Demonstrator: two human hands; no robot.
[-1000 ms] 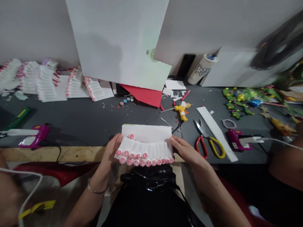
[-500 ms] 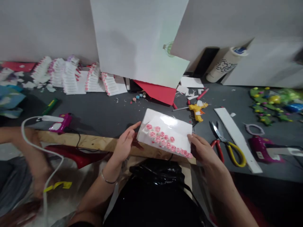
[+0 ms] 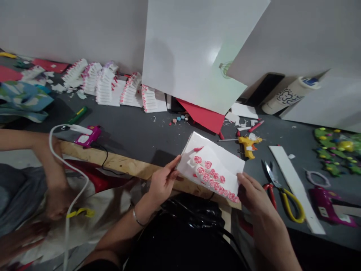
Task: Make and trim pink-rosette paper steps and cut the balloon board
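A white card (image 3: 227, 160) with raised pink-and-red roses (image 3: 210, 175) is held between my two hands over the table's front edge. My left hand (image 3: 163, 182) pinches its left edge, the thumb and fingers closed on it. At the right edge, my right hand (image 3: 256, 194) grips with the thumb on top; its other fingers are mostly hidden. The roses run slantwise towards the card's lower right corner. A small red piece (image 3: 198, 149) lies near the card's upper left. The card's left edge looks thick, as if layered.
Right of the card lie a yellow glue gun (image 3: 248, 146), scissors (image 3: 278, 184) with red and yellow handles, and a white strip (image 3: 296, 188). Rows of white pieces (image 3: 104, 88) line the back. Another person's arm (image 3: 53, 162) is at left, near a white cable (image 3: 72, 205).
My view has turned, so the table and my hands appear further right and lower. The card is tilted slightly more, and a small red piece now shows on it. Both hands keep their hold.
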